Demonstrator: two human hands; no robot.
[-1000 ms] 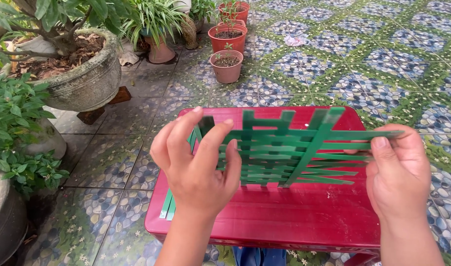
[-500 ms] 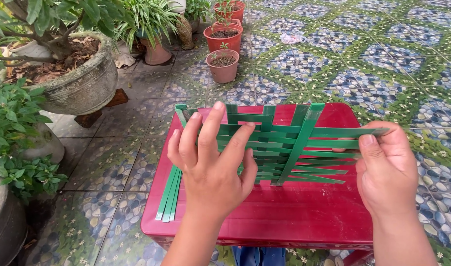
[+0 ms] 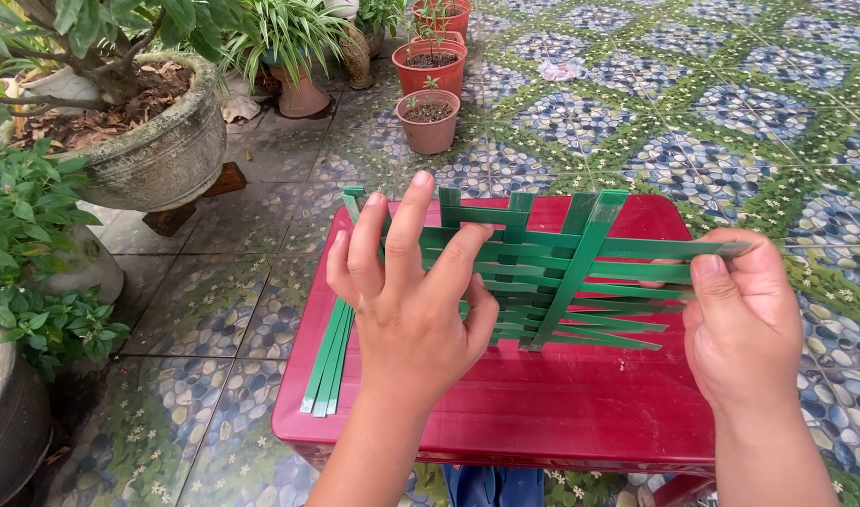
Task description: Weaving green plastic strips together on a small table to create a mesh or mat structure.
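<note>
A loose weave of flat green strips (image 3: 552,277) lies on a dark red plastic stool (image 3: 561,408). My left hand (image 3: 406,291) rests spread on the left part of the weave, fingers pressing the strips down. At the weave's right edge, my right hand (image 3: 739,324) pinches the ends of the horizontal strips between thumb and fingers. One wider green strip (image 3: 580,258) runs diagonally across the weave. Several unwoven strip ends (image 3: 328,361) hang over the stool's left side.
Terracotta pots (image 3: 430,117) stand on the patterned tile floor beyond the stool. A large grey stone planter (image 3: 158,155) with a small tree sits at the upper left. Leafy plants (image 3: 26,253) crowd the left edge.
My left hand has shifted slightly up and left over the weave, its fingers spread wider. The view has tilted down a little, showing more of the stool. My right hand stays at the strip ends.
</note>
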